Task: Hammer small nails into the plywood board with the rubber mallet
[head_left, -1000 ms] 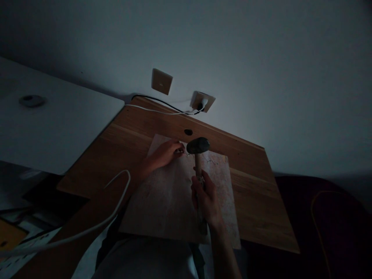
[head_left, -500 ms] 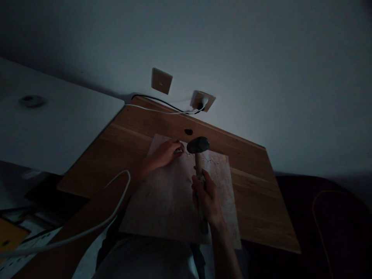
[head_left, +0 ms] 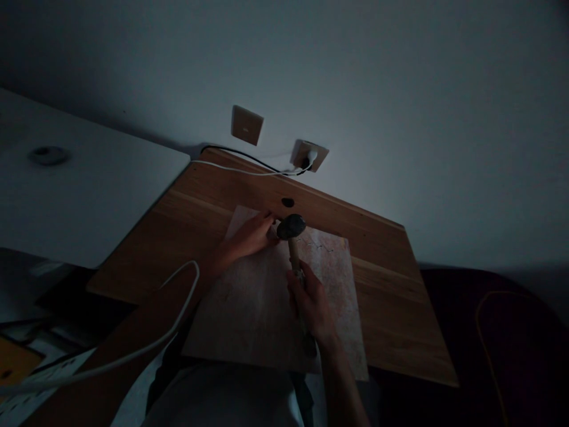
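Observation:
My right hand (head_left: 311,302) is wrapped round the wooden handle of a mallet (head_left: 291,227) with a dark, barrel-shaped head. That head is over the far part of a pale, worn board (head_left: 258,308), right beside the fingers of my left hand (head_left: 258,232). My left hand rests on the board's far left part with its fingers pinched together; the mallet head partly covers the fingertips, so what they hold is hidden. To the right of the mallet head, a row of small thin nails (head_left: 320,247) stands along the board's far side.
Under the board is a wooden table (head_left: 391,296) with a dark round hole (head_left: 288,202) near its back edge. A white cable (head_left: 235,170) and a black one run to the wall socket (head_left: 310,155). Another white cable (head_left: 189,296) loops over my left forearm. A white surface (head_left: 111,184) adjoins at left.
The mallet has moved left and slightly toward me, its head now against or over my left fingertips in view. My left hand has stayed nearly in place.

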Tool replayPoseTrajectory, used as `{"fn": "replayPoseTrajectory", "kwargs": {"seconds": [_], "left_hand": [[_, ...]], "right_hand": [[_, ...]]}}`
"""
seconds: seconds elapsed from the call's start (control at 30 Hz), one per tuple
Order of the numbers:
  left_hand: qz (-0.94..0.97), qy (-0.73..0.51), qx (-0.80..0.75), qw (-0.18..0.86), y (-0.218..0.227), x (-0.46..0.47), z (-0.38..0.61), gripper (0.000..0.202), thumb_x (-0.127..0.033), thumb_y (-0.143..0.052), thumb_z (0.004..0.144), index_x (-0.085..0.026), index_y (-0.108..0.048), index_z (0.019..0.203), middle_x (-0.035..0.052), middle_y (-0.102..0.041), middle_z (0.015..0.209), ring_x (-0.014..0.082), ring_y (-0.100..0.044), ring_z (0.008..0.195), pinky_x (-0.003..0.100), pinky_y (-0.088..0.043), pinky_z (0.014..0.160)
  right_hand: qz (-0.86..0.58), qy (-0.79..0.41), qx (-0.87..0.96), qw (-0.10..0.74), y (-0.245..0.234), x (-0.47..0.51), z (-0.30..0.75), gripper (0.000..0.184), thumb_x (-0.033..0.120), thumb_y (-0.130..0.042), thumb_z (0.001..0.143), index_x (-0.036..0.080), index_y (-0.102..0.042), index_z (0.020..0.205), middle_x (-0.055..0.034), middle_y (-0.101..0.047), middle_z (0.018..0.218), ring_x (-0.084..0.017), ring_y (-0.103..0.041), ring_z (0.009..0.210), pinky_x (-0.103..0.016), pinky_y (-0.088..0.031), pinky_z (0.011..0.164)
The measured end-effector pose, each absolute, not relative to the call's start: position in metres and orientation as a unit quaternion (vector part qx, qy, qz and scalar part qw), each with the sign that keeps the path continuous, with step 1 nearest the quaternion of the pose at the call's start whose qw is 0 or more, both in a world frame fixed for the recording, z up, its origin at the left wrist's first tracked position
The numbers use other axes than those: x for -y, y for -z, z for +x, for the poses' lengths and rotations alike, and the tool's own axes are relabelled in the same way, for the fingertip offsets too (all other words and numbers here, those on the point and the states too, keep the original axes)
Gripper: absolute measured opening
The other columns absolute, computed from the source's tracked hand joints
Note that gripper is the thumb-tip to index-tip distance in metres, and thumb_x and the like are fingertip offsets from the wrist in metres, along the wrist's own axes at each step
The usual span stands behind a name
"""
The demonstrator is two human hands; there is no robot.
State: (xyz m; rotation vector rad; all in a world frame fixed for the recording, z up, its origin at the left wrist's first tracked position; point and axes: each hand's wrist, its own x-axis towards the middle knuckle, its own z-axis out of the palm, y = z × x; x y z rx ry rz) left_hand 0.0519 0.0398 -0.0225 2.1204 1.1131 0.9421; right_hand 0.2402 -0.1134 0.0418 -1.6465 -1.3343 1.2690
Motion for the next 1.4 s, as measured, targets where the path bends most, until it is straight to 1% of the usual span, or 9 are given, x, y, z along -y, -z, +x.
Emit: {"fn": "replayPoseTrajectory", "kwargs": {"seconds": [0.1, 0.2, 0.27, 0.37, 0.53, 0.77, 0.97, 1.27, 1.4], "left_hand": [[0.792, -0.344, -0.419, 0.280, 0.023, -0.040, 0.053, 0.044, -0.026, -0.085, 0.086, -0.022, -0.067, 0.125, 0.0098, -0.064, 0.127, 0.0258, -0.068, 0.108, 0.039, -0.056, 0.096], [0.797, -0.327, -0.421, 0.283, 0.024, -0.042, 0.053, 0.021, -0.029, -0.079, 0.093, -0.020, -0.072, 0.111, 0.0082, -0.066, 0.116, 0.0237, -0.069, 0.099, 0.038, -0.056, 0.091], [0.800, -0.324, -0.417, 0.284, 0.024, -0.042, 0.053, 0.010, -0.026, -0.074, 0.096, -0.019, -0.074, 0.103, 0.0076, -0.067, 0.110, 0.0235, -0.069, 0.098, 0.038, -0.055, 0.091], [0.806, -0.326, -0.405, 0.284, 0.023, -0.043, 0.052, 0.005, -0.022, -0.072, 0.097, -0.019, -0.076, 0.099, 0.0084, -0.068, 0.108, 0.0244, -0.069, 0.100, 0.039, -0.055, 0.092], [0.811, -0.314, -0.403, 0.286, 0.021, -0.042, 0.052, 0.008, -0.020, -0.070, 0.099, -0.017, -0.077, 0.100, 0.0102, -0.069, 0.109, 0.0260, -0.069, 0.103, 0.040, -0.055, 0.093], [0.809, -0.313, -0.404, 0.291, 0.020, -0.040, 0.051, 0.007, -0.023, -0.070, 0.098, -0.019, -0.076, 0.100, 0.0084, -0.069, 0.110, 0.0248, -0.069, 0.103, 0.039, -0.055, 0.094], [0.797, -0.315, -0.425, 0.291, 0.018, -0.038, 0.051, 0.054, -0.029, -0.088, 0.082, -0.021, -0.066, 0.131, 0.0111, -0.064, 0.128, 0.0297, -0.069, 0.112, 0.041, -0.057, 0.099], [0.794, -0.325, -0.417, 0.300, 0.020, -0.038, 0.051, 0.049, -0.028, -0.084, 0.084, -0.024, -0.066, 0.129, 0.0101, -0.065, 0.126, 0.0306, -0.069, 0.115, 0.044, -0.056, 0.101], [0.794, -0.348, -0.401, 0.295, 0.021, -0.039, 0.049, 0.051, -0.036, -0.084, 0.087, -0.024, -0.064, 0.133, 0.0108, -0.065, 0.130, 0.0282, -0.069, 0.111, 0.043, -0.057, 0.099]], "right_hand": [[-0.630, -0.485, 0.502, 0.340, -0.041, 0.115, 0.240, 0.046, 0.059, -0.061, 0.101, 0.020, -0.062, 0.126, 0.0090, -0.054, 0.061, -0.010, -0.047, 0.042, -0.020, -0.037, 0.037], [-0.636, -0.481, 0.496, 0.344, -0.044, 0.116, 0.238, 0.049, 0.060, -0.061, 0.100, 0.019, -0.062, 0.129, 0.0092, -0.053, 0.059, -0.010, -0.048, 0.041, -0.020, -0.037, 0.037], [-0.637, -0.479, 0.497, 0.342, -0.046, 0.115, 0.237, 0.053, 0.061, -0.061, 0.099, 0.018, -0.061, 0.131, 0.0098, -0.053, 0.058, -0.010, -0.048, 0.041, -0.020, -0.037, 0.037], [-0.640, -0.482, 0.491, 0.342, -0.046, 0.114, 0.237, 0.058, 0.063, -0.061, 0.099, 0.017, -0.059, 0.135, 0.0101, -0.053, 0.059, -0.011, -0.046, 0.040, -0.021, -0.036, 0.035], [-0.632, -0.482, 0.495, 0.350, -0.047, 0.114, 0.237, 0.052, 0.060, -0.061, 0.100, 0.018, -0.061, 0.131, 0.0102, -0.052, 0.058, -0.010, -0.045, 0.040, -0.020, -0.035, 0.036], [-0.639, -0.482, 0.487, 0.350, -0.049, 0.115, 0.235, 0.058, 0.060, -0.062, 0.099, 0.017, -0.057, 0.138, 0.0107, -0.052, 0.057, -0.010, -0.045, 0.040, -0.020, -0.035, 0.037], [-0.621, -0.491, 0.519, 0.323, -0.041, 0.113, 0.241, 0.049, 0.058, -0.059, 0.103, 0.019, -0.061, 0.132, 0.0095, -0.052, 0.060, -0.010, -0.046, 0.043, -0.020, -0.037, 0.038], [-0.622, -0.481, 0.532, 0.316, -0.045, 0.112, 0.243, 0.055, 0.058, -0.059, 0.102, 0.016, -0.060, 0.138, 0.0087, -0.054, 0.061, -0.010, -0.048, 0.043, -0.020, -0.039, 0.037], [-0.650, -0.461, 0.491, 0.351, -0.053, 0.125, 0.259, 0.058, 0.061, -0.060, 0.101, 0.017, -0.059, 0.138, 0.0097, -0.052, 0.058, -0.010, -0.046, 0.041, -0.019, -0.037, 0.036]]}}
